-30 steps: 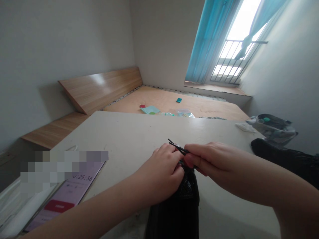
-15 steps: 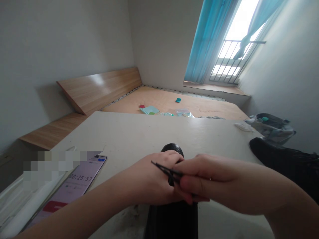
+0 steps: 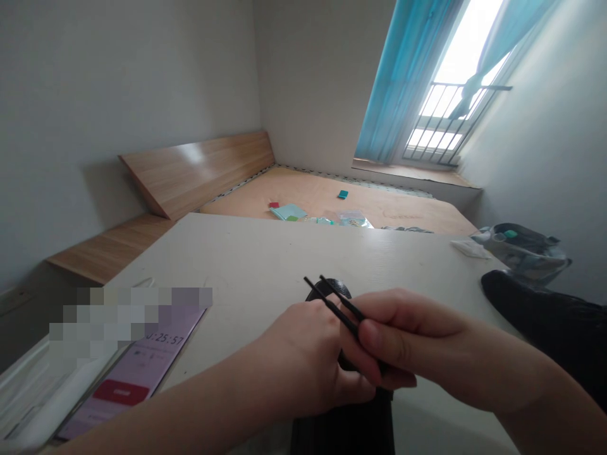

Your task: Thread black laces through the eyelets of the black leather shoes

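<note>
1. Black tweezers (image 3: 345, 319) are grasped by the right hand (image 3: 412, 338), pinched between thumb and fingers. Their two tips stand apart, pointing forward and leftward past the knuckles of the left hand (image 3: 315, 344). Holding them well behind the points probably leaves those points in sight.

2. Beneath both hands, on the near part of the desk (image 3: 237, 265), is a black shoe (image 3: 344, 433), its rounded toe facing away from the person. The left hand curls over its middle, likely to steady it; the fingertips are hidden, so whether it grips or merely rests I cannot tell.

3. Lower fingers of the right hand overlap the left hand in view, perhaps bracing there; contact is unclear.

4. Another shoe (image 3: 535, 313), also black, lies to the right beyond the right forearm, apparently set aside to leave working room.

5. Beside the left forearm, a phone (image 3: 137, 373) lies face up showing timer-like digits, presumably angled for a quick glance. White plastic wrapping (image 3: 71, 388) is just beside it.
</note>
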A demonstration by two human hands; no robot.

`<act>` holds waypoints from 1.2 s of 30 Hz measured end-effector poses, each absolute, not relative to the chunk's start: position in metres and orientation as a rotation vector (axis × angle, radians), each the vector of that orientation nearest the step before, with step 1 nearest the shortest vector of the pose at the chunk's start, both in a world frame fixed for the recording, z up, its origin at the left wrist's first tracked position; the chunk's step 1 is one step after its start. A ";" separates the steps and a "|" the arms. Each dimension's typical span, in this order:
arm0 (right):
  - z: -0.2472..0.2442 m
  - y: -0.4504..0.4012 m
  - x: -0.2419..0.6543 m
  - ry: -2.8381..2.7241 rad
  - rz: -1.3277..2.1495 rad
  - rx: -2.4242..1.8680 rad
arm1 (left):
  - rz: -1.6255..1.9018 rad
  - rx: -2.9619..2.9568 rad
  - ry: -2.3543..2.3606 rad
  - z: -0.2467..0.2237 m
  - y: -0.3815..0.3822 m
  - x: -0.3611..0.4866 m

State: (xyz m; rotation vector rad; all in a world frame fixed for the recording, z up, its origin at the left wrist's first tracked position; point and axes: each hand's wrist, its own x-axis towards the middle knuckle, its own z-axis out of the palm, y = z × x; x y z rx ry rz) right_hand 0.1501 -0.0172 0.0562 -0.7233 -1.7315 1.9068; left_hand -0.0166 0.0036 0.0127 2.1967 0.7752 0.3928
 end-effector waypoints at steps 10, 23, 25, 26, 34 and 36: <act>0.052 -0.007 0.146 -1.602 1.352 -0.988 | 0.516 2.134 0.962 0.046 0.011 -0.026; 0.058 -0.005 0.150 -1.671 0.845 -1.216 | 0.508 2.070 0.728 0.047 0.010 -0.028; 0.061 -0.003 0.158 -1.638 0.732 -1.223 | 0.561 2.053 0.776 0.051 0.013 -0.032; 0.062 -0.001 0.163 -1.582 0.726 -1.211 | 0.593 2.041 0.807 0.053 0.015 -0.035; 0.078 0.011 0.193 -1.409 0.924 -1.125 | 0.954 1.487 0.754 0.073 0.034 -0.052; 0.078 0.010 0.193 -1.469 0.820 -1.191 | 0.998 1.397 0.757 0.079 0.037 -0.053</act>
